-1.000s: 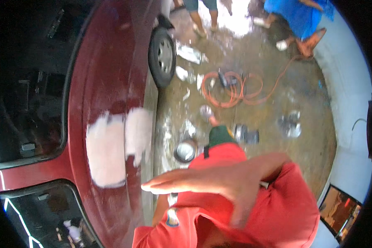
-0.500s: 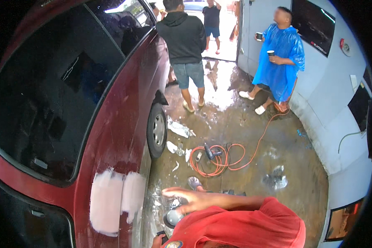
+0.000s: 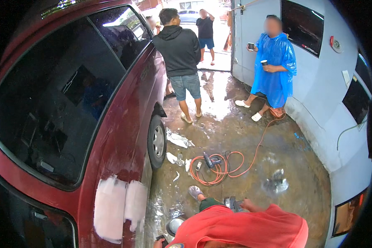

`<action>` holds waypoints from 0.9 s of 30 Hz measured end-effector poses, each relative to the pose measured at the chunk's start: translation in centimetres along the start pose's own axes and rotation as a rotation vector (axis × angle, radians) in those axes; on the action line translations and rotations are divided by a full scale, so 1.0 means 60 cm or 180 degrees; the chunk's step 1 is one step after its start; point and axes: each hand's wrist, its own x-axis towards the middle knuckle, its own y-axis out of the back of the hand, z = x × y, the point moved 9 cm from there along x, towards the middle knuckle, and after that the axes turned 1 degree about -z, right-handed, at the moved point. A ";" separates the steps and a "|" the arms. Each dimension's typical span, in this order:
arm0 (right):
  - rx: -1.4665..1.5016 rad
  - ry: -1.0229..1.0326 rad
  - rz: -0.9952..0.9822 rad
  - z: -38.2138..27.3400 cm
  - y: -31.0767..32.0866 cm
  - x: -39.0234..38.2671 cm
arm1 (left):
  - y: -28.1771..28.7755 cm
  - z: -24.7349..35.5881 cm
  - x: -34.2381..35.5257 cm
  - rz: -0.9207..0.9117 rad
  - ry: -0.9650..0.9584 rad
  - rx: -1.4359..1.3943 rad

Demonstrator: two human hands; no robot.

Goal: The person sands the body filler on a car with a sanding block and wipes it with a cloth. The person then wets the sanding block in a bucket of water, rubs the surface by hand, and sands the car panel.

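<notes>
At the bottom edge, my left hand [image 3: 158, 243] closes round a small black object [image 3: 163, 239], only partly in view. Beside it stands a round dark-rimmed container [image 3: 175, 225] with a pale grey inside. My right hand [image 3: 249, 205] is low in front of my red shirt, right next to a black and grey item [image 3: 234, 203] whose kind I cannot make out. Its fingers are blurred, so whether they grip that item does not show. Left of my hands, the maroon van [image 3: 118, 144] carries pale filler patches [image 3: 110, 208] on its lower side panel.
An orange cord [image 3: 202, 182] lies coiled on the wet floor with a dark power tool [image 3: 209, 160]. White scraps [image 3: 178, 139] lie near the van's wheel [image 3: 157, 141]. A person in a dark hoodie [image 3: 177, 51] and one in a blue poncho [image 3: 273, 66] holding cups stand farther off.
My right hand has swung from the left, where it was spread above the round container, rightward to the black and grey item. My view has shifted slightly. The poncho wearer's head has turned.
</notes>
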 end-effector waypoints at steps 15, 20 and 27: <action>0.1426 0.2298 0.0881 -0.438 0.172 -0.149 | -0.250 0.253 0.031 -0.0425 -0.0972 -0.1225; 0.1571 0.2819 0.0206 -0.615 0.196 -0.233 | -0.391 0.330 -0.035 -0.0855 -0.1061 -0.1179; 0.1293 0.2842 0.0636 -0.566 0.194 -0.238 | -0.530 0.356 -0.117 -0.1242 -0.1142 -0.1198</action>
